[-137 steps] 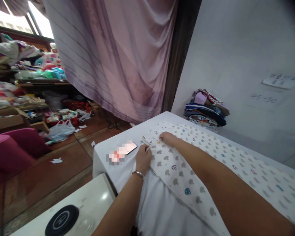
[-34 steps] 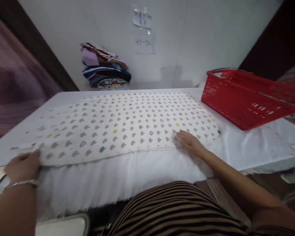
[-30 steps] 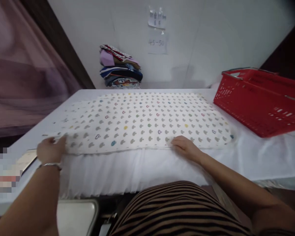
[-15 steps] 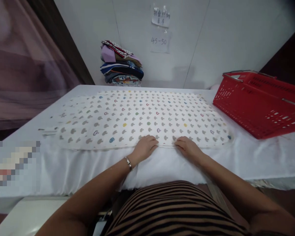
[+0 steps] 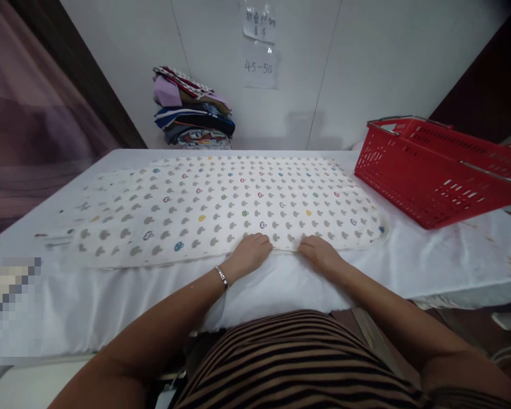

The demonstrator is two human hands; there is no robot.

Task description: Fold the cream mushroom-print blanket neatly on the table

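Note:
A white cloth with a mushroom print [image 5: 238,204] lies spread over the table in a long, round-cornered shape. Along its near edge, my left hand [image 5: 252,253] has its fingers curled and closed on the fabric, just left of centre. A short way to the right, my right hand [image 5: 319,254] pinches the same edge. The fingertips of both hands are partly hidden at the hem. The cloth's left end looks uneven, with thin strips or ties showing there.
The table has a white satiny cover [image 5: 187,295]. At the right stands a red plastic basket [image 5: 426,170] with metal handles. A pile of folded fabrics [image 5: 193,116] rises behind the back edge by the wall. Handwritten papers [image 5: 259,65] hang above. Something blurred out lies at the left.
The view has swung slightly to the right, so the surroundings sit further left. Both hands keep their places at the near edge of the cloth, which looks almost the same.

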